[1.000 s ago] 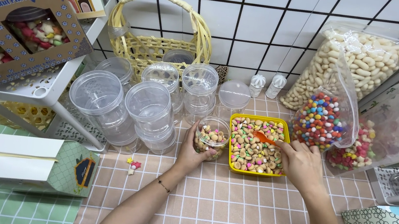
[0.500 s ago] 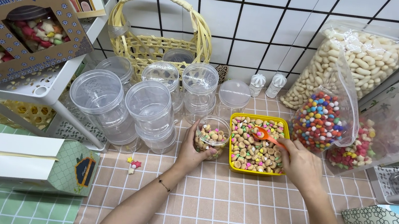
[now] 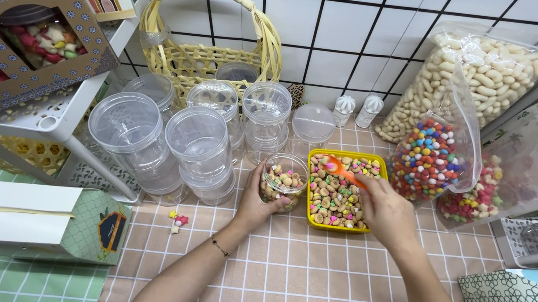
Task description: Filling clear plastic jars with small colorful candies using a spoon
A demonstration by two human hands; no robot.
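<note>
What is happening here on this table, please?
A person is moving small snacks. The left hand holds a small clear jar, partly filled, beside a yellow tray of mixed biscuits. The right hand holds an orange spoon over the tray. Empty clear jars stand behind, and bags of sweets lie to the right.

- The scene is bright and evenly lit; the light seems to come from above, soft and white.
- Shadows are weak: only a short, pale one lies under the stacked clear plastic jars (image 3: pixel 202 152) on the checked pink cloth of the desk (image 3: pixel 307 275).
- Small glare spots sit on the jar lids and on the clear plastic bag of coloured round candies (image 3: pixel 426 159).
- The white tiled wall (image 3: pixel 364 24) shows no hard reflection.
- The centre is sharp; the orange plastic spoon (image 3: pixel 340 171) is slightly blurred.
- The wide lens bends straight lines at the edges, and the corners look stretched.
</note>
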